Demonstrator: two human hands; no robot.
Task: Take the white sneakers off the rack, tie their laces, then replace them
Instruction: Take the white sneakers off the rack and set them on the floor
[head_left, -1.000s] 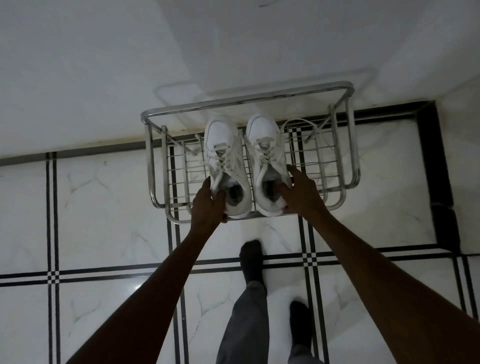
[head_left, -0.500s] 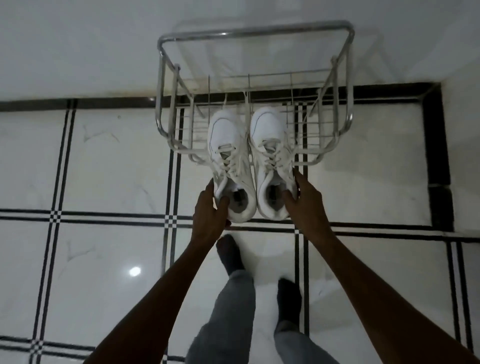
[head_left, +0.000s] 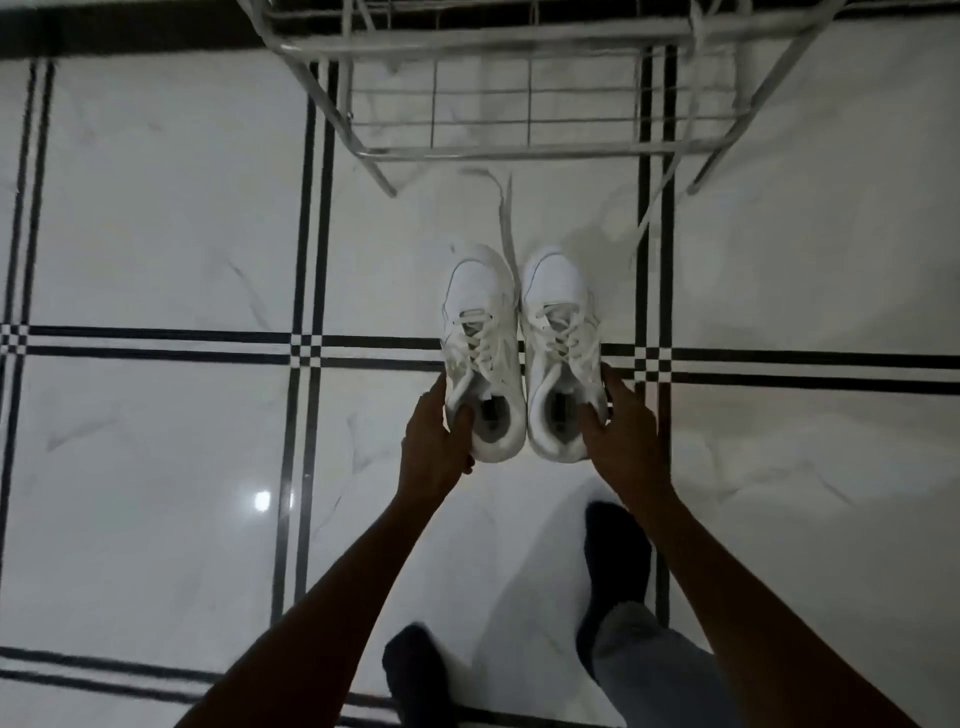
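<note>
Two white sneakers are held side by side above the tiled floor, toes pointing toward the rack. My left hand grips the heel collar of the left sneaker. My right hand grips the heel collar of the right sneaker. Their laces hang loose; one lace trails forward from between the toes, another stretches toward the rack on the right. The metal wire shoe rack stands at the top of the view with its lower shelf bare.
White marble floor tiles with black grid lines spread all around. My feet in dark socks stand below the hands, one grey trouser leg showing. A wall base runs behind the rack.
Both sneakers have come off the rack shelf and moved back toward me, now held over the floor. The view has tilted down, so the rack sits at the top edge.
</note>
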